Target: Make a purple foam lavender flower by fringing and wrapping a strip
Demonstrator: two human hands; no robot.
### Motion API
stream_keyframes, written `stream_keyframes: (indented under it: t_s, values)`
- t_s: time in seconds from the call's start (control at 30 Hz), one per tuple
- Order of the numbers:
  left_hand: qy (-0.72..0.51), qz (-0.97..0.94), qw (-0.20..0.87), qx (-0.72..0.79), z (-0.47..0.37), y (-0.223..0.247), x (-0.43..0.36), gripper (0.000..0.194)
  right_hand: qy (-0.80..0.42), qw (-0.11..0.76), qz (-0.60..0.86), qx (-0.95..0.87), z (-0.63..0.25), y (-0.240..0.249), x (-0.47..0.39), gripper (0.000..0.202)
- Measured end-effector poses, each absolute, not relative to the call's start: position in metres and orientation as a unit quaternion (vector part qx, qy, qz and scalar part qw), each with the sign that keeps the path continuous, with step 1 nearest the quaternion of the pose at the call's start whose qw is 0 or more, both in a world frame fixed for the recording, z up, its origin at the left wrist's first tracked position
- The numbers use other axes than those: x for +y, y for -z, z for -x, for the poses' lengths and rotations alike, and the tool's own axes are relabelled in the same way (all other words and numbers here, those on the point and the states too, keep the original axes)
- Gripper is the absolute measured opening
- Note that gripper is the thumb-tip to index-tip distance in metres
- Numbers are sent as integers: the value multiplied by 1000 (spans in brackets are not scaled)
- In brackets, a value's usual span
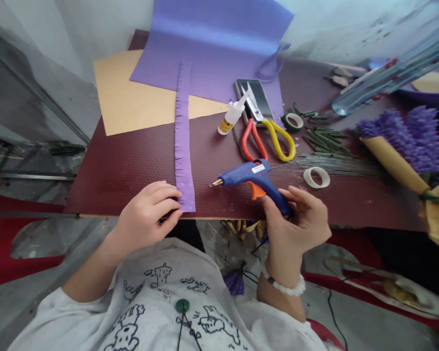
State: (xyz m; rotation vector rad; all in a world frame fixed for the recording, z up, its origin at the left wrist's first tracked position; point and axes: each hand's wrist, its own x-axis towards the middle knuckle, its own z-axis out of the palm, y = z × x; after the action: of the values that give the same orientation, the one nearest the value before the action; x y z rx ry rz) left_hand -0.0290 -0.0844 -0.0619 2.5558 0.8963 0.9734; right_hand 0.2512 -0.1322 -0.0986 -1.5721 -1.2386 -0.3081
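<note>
A long purple paper strip (184,141), its left side cut into a fringe, lies lengthwise across the table from the front edge up onto larger sheets. My left hand (148,212) rests at the strip's near end, its thumb and fingertips closed on the fringed corner. Around the handle of a blue glue gun (245,174) with an orange trigger, the thumb and fingers of my right hand (296,219) are closed. The gun's metal nozzle points left toward the strip, apart from it. Red-and-yellow-handled scissors (258,119) lie just beyond the gun.
A purple sheet (212,44) and a tan sheet (131,97) cover the back left. Nearby are a small glue bottle (232,117), a phone (265,100), a green tape roll (291,122), a pale tape roll (316,178), green stem pieces (327,139) and a purple bouquet (406,136).
</note>
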Motion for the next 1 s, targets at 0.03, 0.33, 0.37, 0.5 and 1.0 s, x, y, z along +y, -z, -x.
stream_keyframes:
  t_s: [0.03, 0.33, 0.37, 0.5, 1.0]
  values:
    - [-335, -881, 131, 308, 29, 62, -84, 9, 114, 541, 654, -517, -253, 101, -132, 43]
    - [-334, -882, 128, 305, 29, 61, -84, 8, 70, 570, 603, -554, -256, 99, -133, 55]
    - [-334, -882, 129, 306, 29, 61, -84, 8, 75, 566, 607, -553, -256, 98, -134, 53]
    - [-334, -881, 132, 309, 29, 61, -84, 8, 109, 545, 626, -547, -255, 100, -135, 43]
    - [-335, -882, 129, 306, 30, 62, -85, 8, 142, 592, 634, -477, -274, 94, -130, 48]
